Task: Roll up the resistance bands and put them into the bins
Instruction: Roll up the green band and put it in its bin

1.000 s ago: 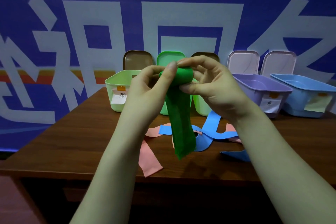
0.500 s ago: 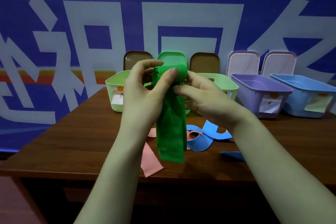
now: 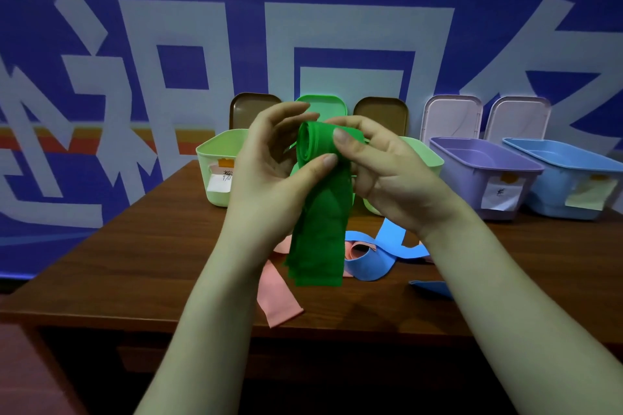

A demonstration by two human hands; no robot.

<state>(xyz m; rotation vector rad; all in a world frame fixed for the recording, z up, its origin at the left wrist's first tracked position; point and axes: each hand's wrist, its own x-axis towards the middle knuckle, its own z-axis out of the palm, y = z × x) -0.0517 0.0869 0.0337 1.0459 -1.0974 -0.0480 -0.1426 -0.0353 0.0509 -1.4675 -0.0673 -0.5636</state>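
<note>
A green resistance band (image 3: 318, 229) is held up in front of me, its top wound into a roll and its loose tail hanging above the table. My left hand (image 3: 269, 165) grips the roll from the left, thumb pressed on its front. My right hand (image 3: 384, 172) holds it from the right, fingers curled over the top. A blue band (image 3: 374, 256) and a pink band (image 3: 276, 296) lie loose on the wooden table (image 3: 141, 253) below. Bins stand in a row at the back: light green (image 3: 215, 175), purple (image 3: 485, 175), blue (image 3: 569, 175).
Another light green bin (image 3: 424, 158) sits partly hidden behind my right hand. Lids (image 3: 451, 114) lean upright against the blue wall behind the bins. A second blue band piece (image 3: 431, 288) lies near the table's front edge. Paper labels are stuck on the bin fronts.
The roll has been turned further and has grown, so the hanging green tail is shorter. Both hands have shifted slightly left and lower with the roll.
</note>
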